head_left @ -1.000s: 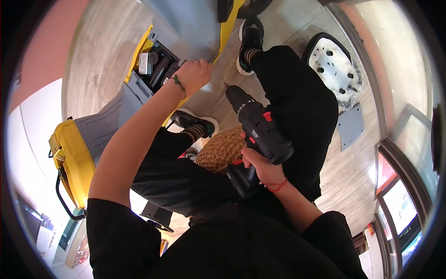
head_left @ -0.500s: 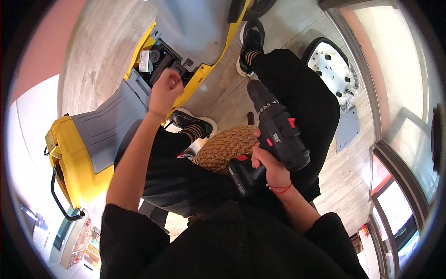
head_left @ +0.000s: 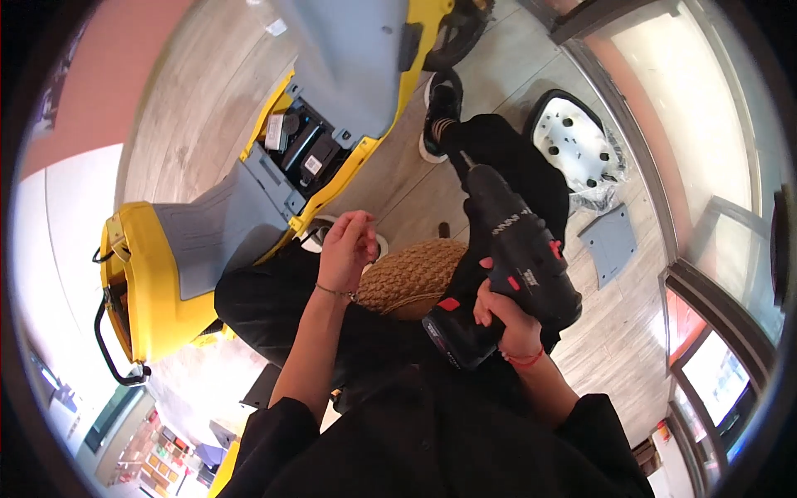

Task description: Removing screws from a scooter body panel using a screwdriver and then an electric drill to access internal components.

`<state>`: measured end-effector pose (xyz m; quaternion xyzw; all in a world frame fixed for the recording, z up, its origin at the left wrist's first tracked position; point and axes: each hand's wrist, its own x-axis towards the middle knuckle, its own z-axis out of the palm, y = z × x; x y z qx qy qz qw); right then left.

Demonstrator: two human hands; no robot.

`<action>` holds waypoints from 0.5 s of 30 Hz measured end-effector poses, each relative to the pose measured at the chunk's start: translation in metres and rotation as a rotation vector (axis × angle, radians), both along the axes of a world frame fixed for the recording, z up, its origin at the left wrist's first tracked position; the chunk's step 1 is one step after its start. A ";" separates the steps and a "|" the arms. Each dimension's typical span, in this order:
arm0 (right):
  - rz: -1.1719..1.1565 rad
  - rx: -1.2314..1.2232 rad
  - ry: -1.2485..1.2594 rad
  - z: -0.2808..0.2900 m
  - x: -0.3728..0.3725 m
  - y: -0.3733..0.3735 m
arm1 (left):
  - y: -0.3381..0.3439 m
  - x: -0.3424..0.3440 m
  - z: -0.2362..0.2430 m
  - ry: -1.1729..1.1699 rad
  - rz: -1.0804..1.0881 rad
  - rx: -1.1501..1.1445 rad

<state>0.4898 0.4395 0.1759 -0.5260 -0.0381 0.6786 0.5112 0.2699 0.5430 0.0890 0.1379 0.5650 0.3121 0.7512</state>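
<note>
Since the earlier frame the left hand (head_left: 347, 249) has come away from the scooter's open hollow to the middle of the frame, and the drill (head_left: 531, 241) has shifted a little toward the right. From the left, the scooter (head_left: 154, 270) shows glossy yellow shell and a matte grey footboard with shallow grooves. In the upper left its compartment (head_left: 290, 173) lies open, a squarish hollow holding a black box (head_left: 316, 161) with a white label and a pale block (head_left: 275, 133) beside it. The left hand has its fingers curled in loosely; whether they pinch anything I cannot tell. Just beside it sits a brown stool (head_left: 415, 275) of coarse, rope-like weave. Right of centre, the right hand (head_left: 508, 319) wraps the handle of the black plastic drill, whose thin bit points to the upper left. In the upper right lies a rounded, black-rimmed white piece (head_left: 569, 137) with dark round knobs, crinkled clear plastic (head_left: 598, 197) at its edge, near a flat grey panel (head_left: 610, 245).
</note>
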 end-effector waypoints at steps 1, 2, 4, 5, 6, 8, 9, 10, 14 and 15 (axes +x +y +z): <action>-0.060 0.029 0.030 -0.001 0.006 -0.004 | 0.008 0.014 0.006 -0.030 -0.050 0.049; -0.075 0.041 0.030 -0.001 0.012 -0.006 | 0.017 0.029 0.013 -0.059 -0.101 0.098; -0.157 0.085 0.057 -0.004 0.026 -0.011 | 0.036 0.067 0.027 -0.079 -0.181 0.133; -0.182 0.097 0.057 -0.010 0.029 -0.014 | 0.045 0.086 0.032 -0.010 -0.232 0.193; -0.142 0.129 0.029 -0.020 0.030 -0.018 | 0.053 0.108 0.037 0.047 -0.286 0.250; -0.007 0.104 -0.004 -0.023 0.022 -0.019 | 0.071 0.134 0.047 0.057 -0.386 0.448; 0.054 0.140 0.051 -0.032 0.021 -0.021 | 0.081 0.156 0.060 0.095 -0.421 0.441; -0.018 0.080 0.158 -0.043 0.013 -0.027 | 0.091 0.183 0.067 0.057 -0.451 0.469; -0.030 0.263 -0.174 -0.056 0.000 -0.021 | 0.114 0.283 0.062 0.050 -0.758 0.535; -0.080 0.210 -0.102 -0.057 0.001 -0.019 | 0.115 0.305 0.053 0.081 -0.928 0.535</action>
